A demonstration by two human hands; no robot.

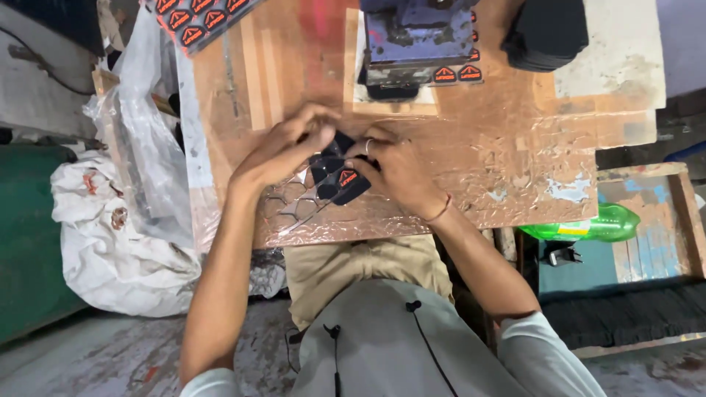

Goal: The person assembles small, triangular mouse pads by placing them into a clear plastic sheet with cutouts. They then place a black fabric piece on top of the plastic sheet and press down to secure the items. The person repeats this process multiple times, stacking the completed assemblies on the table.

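Both hands are down on the counter, working small black patches free from a punched sheet.

The left hand (283,151) curls its fingers closed over the top of a little stack of black patches (334,173), and the right hand (397,173) pinches the same stack from the other side, one patch with an orange emblem facing up. Under them lies the punched sheet (294,202), several holes already empty near the counter's (500,169) near edge; how many pieces are left in it I cannot quite tell, since the hands cover that part. Further back, a blue press (419,33) stands with finished orange-marked patches beside its base, a tray of emblem patches (198,18) sits at the far left corner, and a dark pile (548,33) rests at the right.
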